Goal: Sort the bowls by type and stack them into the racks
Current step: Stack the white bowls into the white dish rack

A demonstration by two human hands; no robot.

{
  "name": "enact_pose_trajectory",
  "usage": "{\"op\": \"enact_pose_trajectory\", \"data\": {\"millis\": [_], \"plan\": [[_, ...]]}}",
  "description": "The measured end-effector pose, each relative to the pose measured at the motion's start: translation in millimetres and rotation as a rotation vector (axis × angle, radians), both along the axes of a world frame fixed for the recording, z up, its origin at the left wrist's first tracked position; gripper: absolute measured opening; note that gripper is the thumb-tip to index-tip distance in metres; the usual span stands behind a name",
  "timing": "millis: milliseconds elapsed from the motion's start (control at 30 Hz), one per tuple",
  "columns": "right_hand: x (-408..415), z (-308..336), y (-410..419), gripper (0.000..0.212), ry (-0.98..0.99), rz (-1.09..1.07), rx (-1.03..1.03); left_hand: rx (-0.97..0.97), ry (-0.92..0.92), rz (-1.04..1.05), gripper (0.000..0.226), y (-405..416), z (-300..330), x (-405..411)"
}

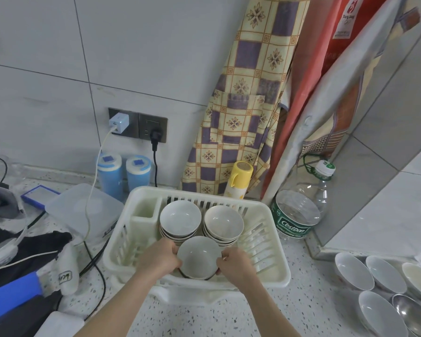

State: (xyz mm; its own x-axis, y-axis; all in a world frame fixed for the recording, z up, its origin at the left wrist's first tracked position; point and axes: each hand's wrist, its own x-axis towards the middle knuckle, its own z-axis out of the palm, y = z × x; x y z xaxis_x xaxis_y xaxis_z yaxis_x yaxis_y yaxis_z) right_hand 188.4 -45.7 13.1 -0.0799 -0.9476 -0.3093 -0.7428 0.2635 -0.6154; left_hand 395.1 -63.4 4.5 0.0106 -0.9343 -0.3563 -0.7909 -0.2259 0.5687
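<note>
left hand (pixel 159 257) and right hand (pixel 236 265) both grip a bowl (pixel 199 256) inside the rack (pixel 267 276).

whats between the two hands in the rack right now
In the head view, a grey bowl sits between the left hand and right hand, gripped by both at its rim, inside the white rack.

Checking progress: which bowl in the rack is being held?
The front bowl, gripped by both the left hand and right hand; the two stacks behind sit untouched.
</note>
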Motion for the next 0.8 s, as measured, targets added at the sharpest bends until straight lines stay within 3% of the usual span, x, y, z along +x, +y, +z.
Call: {"op": "enact_pose_trajectory", "data": {"millis": [200,367,500,800], "plan": [[1,-9,-7,0.017,0.082,0.039,0.045,0.015,-0.057,0.000,0.022,-1,-3,-2],[3,-15,-7,0.026,0.102,0.001,0.062,-0.005,-0.081,0.019,0.025,-1,-7,-3],[4,-18,-8,0.022,0.117,-0.043,0.084,-0.005,-0.119,0.004,0.016,0,-5,-4],[-1,-14,-10,0.016,-0.049,-0.064,0.160,0.033,-0.155,-0.043,0.009,-2,-5,-3]]}}
